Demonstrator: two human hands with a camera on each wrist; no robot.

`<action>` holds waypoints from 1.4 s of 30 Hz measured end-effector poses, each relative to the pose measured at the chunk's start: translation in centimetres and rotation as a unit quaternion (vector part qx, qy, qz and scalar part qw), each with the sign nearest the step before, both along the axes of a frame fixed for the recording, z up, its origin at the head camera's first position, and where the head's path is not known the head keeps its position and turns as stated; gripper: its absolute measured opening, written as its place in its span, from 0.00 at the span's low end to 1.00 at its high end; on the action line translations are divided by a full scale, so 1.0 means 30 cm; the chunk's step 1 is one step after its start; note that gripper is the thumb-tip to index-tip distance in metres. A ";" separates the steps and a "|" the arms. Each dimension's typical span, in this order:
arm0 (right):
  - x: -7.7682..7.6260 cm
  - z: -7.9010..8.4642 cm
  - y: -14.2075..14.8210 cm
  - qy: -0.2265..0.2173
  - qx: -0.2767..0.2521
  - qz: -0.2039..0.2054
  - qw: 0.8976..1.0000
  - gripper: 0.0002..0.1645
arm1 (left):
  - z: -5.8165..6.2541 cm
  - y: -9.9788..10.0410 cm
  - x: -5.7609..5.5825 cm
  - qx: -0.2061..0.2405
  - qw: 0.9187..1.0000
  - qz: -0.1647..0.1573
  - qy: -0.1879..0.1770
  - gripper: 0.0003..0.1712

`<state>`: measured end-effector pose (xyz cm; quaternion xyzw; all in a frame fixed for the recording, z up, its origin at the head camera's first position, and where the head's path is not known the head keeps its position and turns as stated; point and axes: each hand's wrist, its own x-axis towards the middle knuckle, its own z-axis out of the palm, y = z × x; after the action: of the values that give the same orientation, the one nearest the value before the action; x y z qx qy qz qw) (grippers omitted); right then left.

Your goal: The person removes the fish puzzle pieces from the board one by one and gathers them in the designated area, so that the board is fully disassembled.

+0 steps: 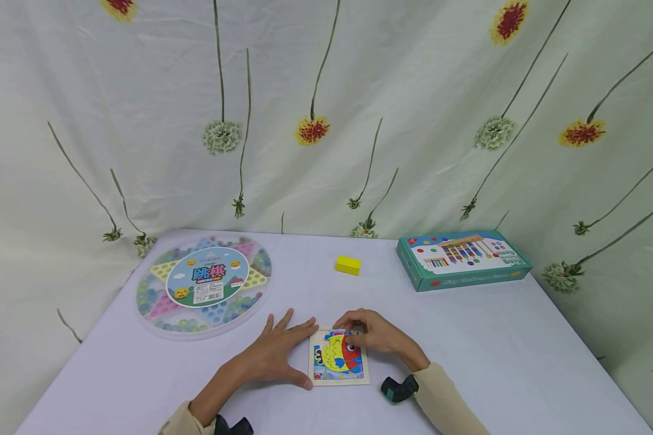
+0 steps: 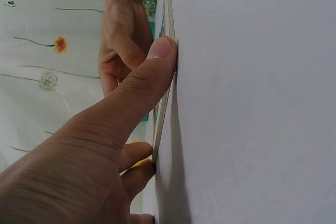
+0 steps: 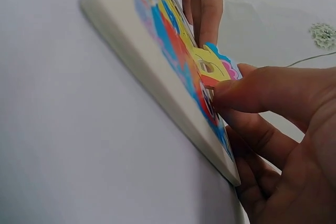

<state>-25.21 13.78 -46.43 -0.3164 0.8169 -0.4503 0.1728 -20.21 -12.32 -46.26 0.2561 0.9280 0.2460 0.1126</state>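
Observation:
A square wooden jigsaw puzzle board point(image 1: 332, 382) with a yellow and red fish picture lies on the table, its pale frame showing. My left hand point(image 1: 274, 353) is spread along its left side, the thumb at the near corner and the index fingertip at the far corner. From the right, my right hand point(image 1: 378, 332) reaches over the far part of the board. Between its thumb and fingers it pinches a puzzle piece point(image 3: 218, 65) with yellow, blue, pink and red on it. In the right wrist view this piece stands tilted up out of the picture.
A round Chinese checkers set point(image 1: 207, 278) with marbles lies at the back left. Beyond the board sits a small yellow block point(image 1: 348, 265). A green game box point(image 1: 465, 260) rests at the back right, in front of a flowered cloth backdrop point(image 1: 326, 78).

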 end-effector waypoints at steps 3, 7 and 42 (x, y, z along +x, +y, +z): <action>-0.002 -0.002 0.003 -0.002 0.003 -0.001 1.000 0.17 | 0.003 0.001 0.002 0.000 1.000 -0.002 0.004 0.59; 0.000 -0.002 0.005 -0.004 0.010 -0.009 1.000 0.17 | 0.008 0.001 0.003 0.001 1.000 -0.005 0.012 0.59; -0.011 -0.021 0.012 -0.023 -0.005 -0.023 0.999 0.15 | 0.011 -0.003 0.007 0.003 1.000 -0.009 0.013 0.59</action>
<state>-25.53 14.13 -47.05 -0.2877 0.8177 -0.4653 0.1791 -20.01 -12.40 -45.93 0.2677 0.9263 0.2449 0.1022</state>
